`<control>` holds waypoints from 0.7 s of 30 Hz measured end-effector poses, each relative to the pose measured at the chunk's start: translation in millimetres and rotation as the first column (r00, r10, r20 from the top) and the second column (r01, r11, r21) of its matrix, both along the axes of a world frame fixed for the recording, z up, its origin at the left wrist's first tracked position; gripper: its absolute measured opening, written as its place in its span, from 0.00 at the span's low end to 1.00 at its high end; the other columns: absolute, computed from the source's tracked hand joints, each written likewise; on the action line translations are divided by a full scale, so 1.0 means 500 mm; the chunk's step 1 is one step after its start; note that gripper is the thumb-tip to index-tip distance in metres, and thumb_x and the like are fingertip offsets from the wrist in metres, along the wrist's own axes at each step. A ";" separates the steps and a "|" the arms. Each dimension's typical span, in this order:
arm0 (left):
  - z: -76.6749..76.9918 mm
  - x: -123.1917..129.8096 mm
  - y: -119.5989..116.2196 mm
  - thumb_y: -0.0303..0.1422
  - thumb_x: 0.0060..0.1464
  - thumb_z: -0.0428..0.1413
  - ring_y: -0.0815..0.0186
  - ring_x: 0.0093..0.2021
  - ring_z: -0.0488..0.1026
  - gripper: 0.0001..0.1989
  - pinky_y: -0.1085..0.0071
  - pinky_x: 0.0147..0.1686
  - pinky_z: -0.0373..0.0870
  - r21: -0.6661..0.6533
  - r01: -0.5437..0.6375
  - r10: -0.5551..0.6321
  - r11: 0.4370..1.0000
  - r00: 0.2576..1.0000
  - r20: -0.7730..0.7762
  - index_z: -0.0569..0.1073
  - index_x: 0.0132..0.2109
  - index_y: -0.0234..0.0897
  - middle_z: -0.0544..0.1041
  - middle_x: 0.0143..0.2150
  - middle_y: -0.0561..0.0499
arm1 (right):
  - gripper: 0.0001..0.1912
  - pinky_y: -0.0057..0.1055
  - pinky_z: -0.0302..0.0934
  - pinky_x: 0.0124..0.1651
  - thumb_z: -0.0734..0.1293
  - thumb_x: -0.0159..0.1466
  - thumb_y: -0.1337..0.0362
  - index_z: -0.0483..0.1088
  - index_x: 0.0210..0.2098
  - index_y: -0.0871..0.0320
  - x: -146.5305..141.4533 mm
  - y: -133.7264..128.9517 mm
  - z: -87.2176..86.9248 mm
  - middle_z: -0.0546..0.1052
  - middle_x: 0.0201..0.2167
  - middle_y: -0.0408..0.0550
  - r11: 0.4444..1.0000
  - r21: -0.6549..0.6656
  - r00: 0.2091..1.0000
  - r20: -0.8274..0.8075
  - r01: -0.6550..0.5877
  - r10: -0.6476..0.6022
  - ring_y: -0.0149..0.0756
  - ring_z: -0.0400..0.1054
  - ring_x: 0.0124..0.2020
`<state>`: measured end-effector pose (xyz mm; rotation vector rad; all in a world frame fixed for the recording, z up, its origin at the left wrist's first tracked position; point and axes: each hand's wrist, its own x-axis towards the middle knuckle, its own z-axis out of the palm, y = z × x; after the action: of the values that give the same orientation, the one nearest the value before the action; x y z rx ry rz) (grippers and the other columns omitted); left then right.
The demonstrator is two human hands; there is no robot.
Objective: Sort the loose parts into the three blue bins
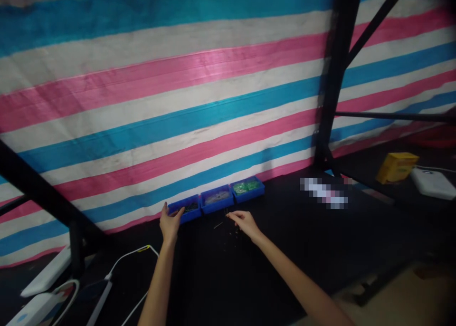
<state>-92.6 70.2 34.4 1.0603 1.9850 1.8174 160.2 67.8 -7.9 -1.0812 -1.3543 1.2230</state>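
My left hand point(170, 225) is at the left end of a blue tray point(192, 215), its thumb and fingers apart around the near left corner, gripping it. Small dark pieces lie in that tray. My right hand point(245, 222) pinches a thin pin-like piece point(226, 212) just in front of the middle blue tray point(217, 206), which holds greyish pieces. A similar thin piece point(218, 225) lies on the black table to the left of my right fingertips. Several tiny bits point(235, 233) are scattered below that hand.
A third blue tray point(249, 196) with green contents ends the row along the striped sheet point(199, 121). Black frame posts point(326, 102) stand right and left. A yellow box point(397, 167) and white device point(432, 182) sit far right. White cables point(124, 254) and devices lie left.
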 end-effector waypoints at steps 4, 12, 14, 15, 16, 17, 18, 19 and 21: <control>-0.022 0.056 -0.030 0.42 0.42 0.58 0.62 0.36 0.72 0.27 0.65 0.37 0.69 -0.058 0.154 -0.164 0.986 0.897 -0.411 0.68 0.50 0.37 0.70 0.47 0.44 | 0.15 0.22 0.50 0.18 0.65 0.53 0.56 0.77 0.30 0.60 0.001 0.003 0.002 0.74 0.20 0.47 1.000 0.011 1.000 0.001 0.008 -0.008 0.28 0.62 0.19; -0.111 0.161 -0.086 0.43 0.49 0.52 0.58 0.41 0.68 0.18 0.62 0.41 0.65 -0.439 0.322 -0.538 0.839 0.609 -0.582 0.73 0.44 0.38 0.69 0.39 0.46 | 0.15 0.24 0.58 0.24 0.64 0.54 0.57 0.76 0.32 0.61 -0.005 0.005 -0.014 0.77 0.26 0.49 0.998 0.053 0.998 0.055 -0.028 0.025 0.29 0.66 0.22; -0.117 0.163 -0.091 0.41 0.51 0.49 0.58 0.41 0.68 0.15 0.63 0.40 0.65 -0.450 0.323 -0.547 0.832 0.612 -0.572 0.73 0.41 0.38 0.70 0.38 0.47 | 0.15 0.25 0.59 0.25 0.64 0.55 0.58 0.76 0.32 0.61 -0.009 0.004 -0.018 0.77 0.28 0.49 0.997 0.065 0.996 0.078 -0.041 0.036 0.30 0.67 0.23; -0.116 0.164 -0.094 0.40 0.52 0.48 0.59 0.40 0.68 0.14 0.64 0.40 0.65 -0.449 0.331 -0.550 0.830 0.620 -0.560 0.74 0.40 0.39 0.70 0.38 0.47 | 0.14 0.25 0.60 0.26 0.63 0.55 0.58 0.76 0.32 0.61 -0.011 0.004 -0.020 0.77 0.28 0.49 0.996 0.072 0.995 0.090 -0.047 0.040 0.31 0.67 0.24; -0.115 0.164 -0.097 0.39 0.53 0.48 0.59 0.40 0.68 0.13 0.65 0.39 0.65 -0.446 0.339 -0.552 0.828 0.629 -0.547 0.74 0.38 0.39 0.70 0.37 0.47 | 0.14 0.25 0.61 0.27 0.63 0.55 0.58 0.76 0.32 0.61 -0.014 0.003 -0.022 0.78 0.29 0.49 0.995 0.080 0.994 0.102 -0.054 0.046 0.31 0.68 0.25; -0.112 0.165 -0.101 0.38 0.53 0.48 0.60 0.40 0.68 0.13 0.66 0.39 0.65 -0.445 0.346 -0.555 0.826 0.637 -0.535 0.74 0.37 0.40 0.71 0.37 0.48 | 0.14 0.26 0.61 0.28 0.63 0.55 0.59 0.76 0.32 0.60 -0.016 0.002 -0.023 0.78 0.30 0.49 0.994 0.089 0.992 0.116 -0.060 0.050 0.32 0.69 0.26; -0.109 0.166 -0.105 0.38 0.53 0.48 0.60 0.40 0.69 0.12 0.67 0.38 0.64 -0.446 0.354 -0.560 0.822 0.644 -0.522 0.74 0.37 0.40 0.71 0.37 0.48 | 0.13 0.26 0.61 0.29 0.63 0.56 0.59 0.76 0.32 0.60 -0.019 0.000 -0.025 0.78 0.30 0.48 0.993 0.099 0.990 0.130 -0.065 0.052 0.33 0.69 0.28; -0.105 0.167 -0.109 0.37 0.52 0.48 0.60 0.40 0.69 0.12 0.67 0.37 0.64 -0.447 0.362 -0.565 0.818 0.650 -0.508 0.74 0.36 0.40 0.72 0.37 0.49 | 0.13 0.26 0.62 0.30 0.63 0.56 0.59 0.76 0.32 0.60 -0.020 -0.002 -0.027 0.77 0.31 0.48 0.992 0.108 0.988 0.143 -0.069 0.053 0.33 0.69 0.29; -0.100 0.170 -0.115 0.36 0.52 0.49 0.62 0.38 0.70 0.10 0.69 0.36 0.64 -0.450 0.381 -0.578 0.808 0.663 -0.476 0.75 0.36 0.41 0.73 0.36 0.49 | 0.12 0.26 0.61 0.30 0.64 0.55 0.59 0.76 0.32 0.59 -0.021 -0.008 -0.028 0.77 0.32 0.48 0.989 0.129 0.986 0.163 -0.067 0.046 0.33 0.69 0.30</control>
<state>-7.7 12.5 -15.6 1.9932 1.9002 0.8928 149.4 63.8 -21.7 -1.0691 -1.5763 1.0872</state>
